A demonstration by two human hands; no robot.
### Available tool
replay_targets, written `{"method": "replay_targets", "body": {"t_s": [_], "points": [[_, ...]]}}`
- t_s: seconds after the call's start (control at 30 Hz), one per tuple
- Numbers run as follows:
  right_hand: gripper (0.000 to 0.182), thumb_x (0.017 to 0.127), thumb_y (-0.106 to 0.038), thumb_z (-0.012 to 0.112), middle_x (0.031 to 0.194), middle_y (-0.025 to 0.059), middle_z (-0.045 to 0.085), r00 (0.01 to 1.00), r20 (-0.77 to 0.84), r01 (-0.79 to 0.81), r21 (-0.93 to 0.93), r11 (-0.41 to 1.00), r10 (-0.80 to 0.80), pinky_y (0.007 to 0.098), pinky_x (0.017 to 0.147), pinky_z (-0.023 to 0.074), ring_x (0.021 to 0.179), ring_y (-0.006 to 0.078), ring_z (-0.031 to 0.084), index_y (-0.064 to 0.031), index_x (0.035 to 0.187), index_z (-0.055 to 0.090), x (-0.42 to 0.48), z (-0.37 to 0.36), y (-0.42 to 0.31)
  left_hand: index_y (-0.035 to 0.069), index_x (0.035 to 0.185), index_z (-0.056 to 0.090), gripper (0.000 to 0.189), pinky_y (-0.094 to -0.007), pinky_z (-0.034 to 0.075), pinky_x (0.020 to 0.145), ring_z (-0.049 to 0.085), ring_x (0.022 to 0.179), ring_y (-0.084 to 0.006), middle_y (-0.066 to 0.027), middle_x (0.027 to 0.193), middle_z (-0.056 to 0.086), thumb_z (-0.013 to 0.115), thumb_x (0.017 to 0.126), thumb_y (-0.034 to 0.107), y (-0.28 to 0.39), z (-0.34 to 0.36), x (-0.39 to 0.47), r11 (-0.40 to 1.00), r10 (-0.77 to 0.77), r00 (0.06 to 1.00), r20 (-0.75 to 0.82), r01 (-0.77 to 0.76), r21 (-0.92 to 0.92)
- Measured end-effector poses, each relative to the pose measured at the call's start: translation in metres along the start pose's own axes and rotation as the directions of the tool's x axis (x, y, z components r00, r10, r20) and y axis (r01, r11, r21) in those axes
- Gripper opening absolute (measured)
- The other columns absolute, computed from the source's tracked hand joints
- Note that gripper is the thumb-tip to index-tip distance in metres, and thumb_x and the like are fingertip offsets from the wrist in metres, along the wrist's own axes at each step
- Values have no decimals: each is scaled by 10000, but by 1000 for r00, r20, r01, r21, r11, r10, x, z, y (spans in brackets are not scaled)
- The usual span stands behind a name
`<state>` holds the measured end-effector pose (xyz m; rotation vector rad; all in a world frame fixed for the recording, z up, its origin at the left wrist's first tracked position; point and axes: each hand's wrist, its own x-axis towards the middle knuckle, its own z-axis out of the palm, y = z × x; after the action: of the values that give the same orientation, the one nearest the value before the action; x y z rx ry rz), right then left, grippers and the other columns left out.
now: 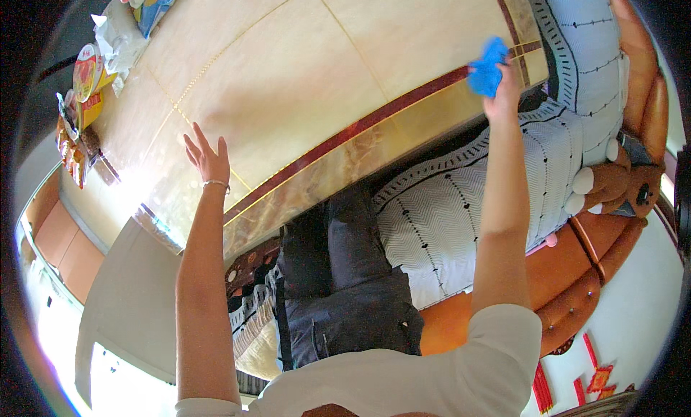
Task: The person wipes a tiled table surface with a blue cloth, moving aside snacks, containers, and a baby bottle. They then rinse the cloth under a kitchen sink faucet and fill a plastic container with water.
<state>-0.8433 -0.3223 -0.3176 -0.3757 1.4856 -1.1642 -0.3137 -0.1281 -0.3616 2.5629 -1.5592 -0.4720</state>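
A bunched blue cloth (pixel 488 71) is gripped in my right hand (pixel 505 95), over the right end of a polished stone-look tabletop (pixel 302 66) with a dark red border stripe. The cloth looks slightly blurred; whether it presses on the surface I cannot tell. My left hand (pixel 209 159) has its fingers spread and holds nothing. It is over the left part of the tabletop, with a bracelet (pixel 217 185) on the wrist. Contact between that hand and the surface is not certain.
Along the far left edge stand an instant-noodle tub (pixel 88 74), a white plastic bag (pixel 120 39) and brown snack packets (pixel 73 152). White patterned covers (pixel 432 222) lie over a brown leather sofa (pixel 572 303) beside the table. A brown plush toy (pixel 621 185) rests on it.
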Motion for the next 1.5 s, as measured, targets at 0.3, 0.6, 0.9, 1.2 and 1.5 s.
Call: {"method": "replay_targets", "body": {"t_s": [0.3,0.6,0.9,1.2,1.5], "points": [[329,816,-157,493,1024,168,574,752,391,-316,-493,810,531,393,745,478,877,297,577,-17,1113,501,-21,74,14,198,1407,118,716,-469,127,1059,87,1307,-388,-257,1413,75,531,829,288,6,-9,-27,1000,-15,998,53,15,2],[473,818,-332,536,1332,81,379,453,881,749,-460,-476,-138,495,938,322,1149,347,383,-239,1270,429,-31,64,54,217,1402,154,699,-470,138,1059,102,1297,-411,-239,1421,72,539,821,269,-5,1,-51,995,-96,992,81,95,20],[443,820,-271,527,1307,63,418,516,257,166,-966,-199,-817,486,844,382,1031,355,465,-244,1254,442,33,145,96,214,1395,194,639,-472,135,1056,107,1296,-406,-208,1435,71,505,837,247,-11,-9,-64,996,-87,993,81,88,-10],[509,818,-156,454,1309,189,381,250,967,934,-252,254,39,466,914,393,1090,405,455,-81,1308,335,-321,168,311,238,1395,181,612,-471,134,1055,96,1311,-383,-192,1436,86,481,862,262,-40,-18,-75,983,-167,985,32,164,86],[448,765,-140,566,1273,170,422,624,773,700,-618,-357,-115,439,880,405,1054,334,481,-117,1202,469,-61,30,116,302,1406,59,576,-624,115,988,-28,1336,-365,-123,1464,-65,324,903,396,-1,31,-112,926,-364,928,84,350,142]]}}
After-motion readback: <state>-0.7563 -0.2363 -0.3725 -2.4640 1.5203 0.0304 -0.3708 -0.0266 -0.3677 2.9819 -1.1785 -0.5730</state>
